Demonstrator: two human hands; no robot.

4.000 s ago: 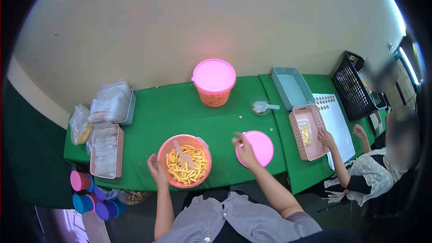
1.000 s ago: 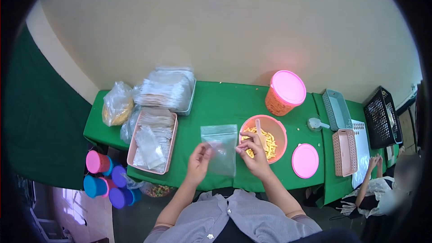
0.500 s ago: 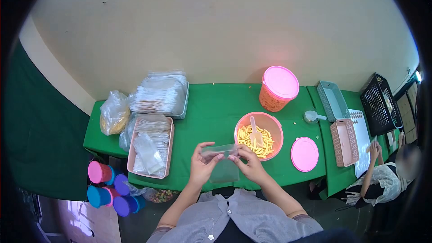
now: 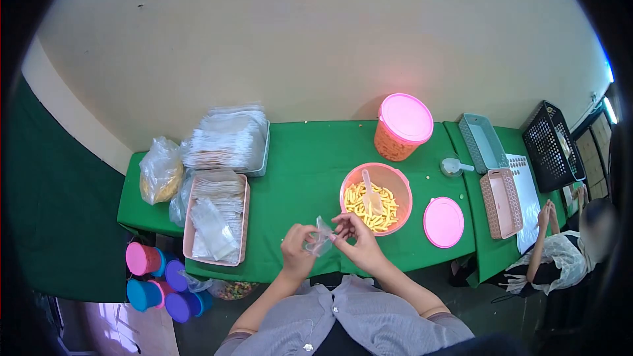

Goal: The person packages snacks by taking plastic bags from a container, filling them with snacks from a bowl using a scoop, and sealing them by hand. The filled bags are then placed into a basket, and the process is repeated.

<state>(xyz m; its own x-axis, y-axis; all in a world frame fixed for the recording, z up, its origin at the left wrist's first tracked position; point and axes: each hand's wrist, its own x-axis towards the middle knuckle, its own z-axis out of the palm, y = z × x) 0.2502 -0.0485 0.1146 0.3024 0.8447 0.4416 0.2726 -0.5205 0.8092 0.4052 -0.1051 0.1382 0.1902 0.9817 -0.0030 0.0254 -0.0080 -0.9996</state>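
Between my two hands, over the front of the green table, is a small clear plastic bag [image 4: 321, 238], bunched and tilted. My left hand [image 4: 300, 248] grips its left side with bent fingers. My right hand [image 4: 358, 242] pinches its right side between thumb and fingers. Just beyond my right hand stands a pink bowl [image 4: 407, 206] of yellow stick-shaped snacks [image 4: 359, 206]. A translucent scoop [image 4: 370, 194] rests in the snacks with its handle up. Left of my hands, a pink basket [image 4: 243, 227] holds stacks of clear bags [image 4: 216, 227].
Behind the bowl is a pink-lidded tub [image 4: 397, 148]; a round pink lid [image 4: 443, 223] lies to its front right. A blue basket [image 4: 260, 168] of packets stands back left. At right are a pink basket [image 4: 502, 204], a black crate [image 4: 555, 148] and another person [image 4: 560, 257].
The clear bag, earlier stretched flat between both hands and hanging down, is now crumpled and turned upright. My hands have shifted slightly, with the right one more raised.
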